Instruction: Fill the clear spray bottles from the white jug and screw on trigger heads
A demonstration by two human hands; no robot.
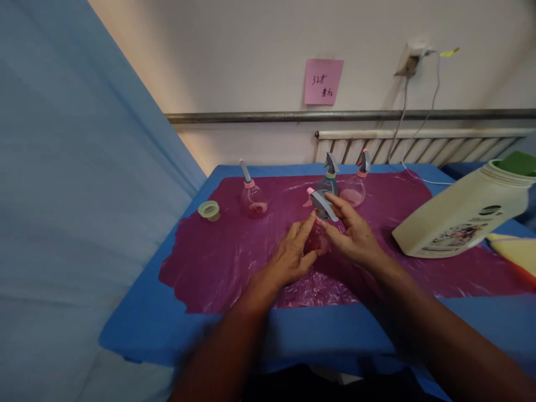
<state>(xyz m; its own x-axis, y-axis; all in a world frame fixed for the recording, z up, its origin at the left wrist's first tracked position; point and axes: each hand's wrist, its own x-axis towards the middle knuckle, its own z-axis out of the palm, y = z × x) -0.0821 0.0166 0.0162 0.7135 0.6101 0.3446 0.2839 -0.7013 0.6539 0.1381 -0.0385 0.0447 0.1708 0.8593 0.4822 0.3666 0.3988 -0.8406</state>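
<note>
A clear round spray bottle (317,243) with a pink collar and a grey trigger head (321,205) stands in front of me on maroon plastic sheeting. My left hand (295,251) grips its body and neck from the left, thumb low and fingers near the collar. On the other side, my right hand (354,231) curls around the collar and the grey head. Just behind the head is a teal spray bottle (329,181), partly covered by it. Beside that one stands another pink-collared spray bottle (354,190).
Farther left are a spray bottle (254,200) holding a little pinkish liquid and a small pale green cup-like piece (209,209). At right, a large cream jug (464,215) leans with green at its mouth, near a yellow item (517,251). A blue curtain (75,167) hangs left.
</note>
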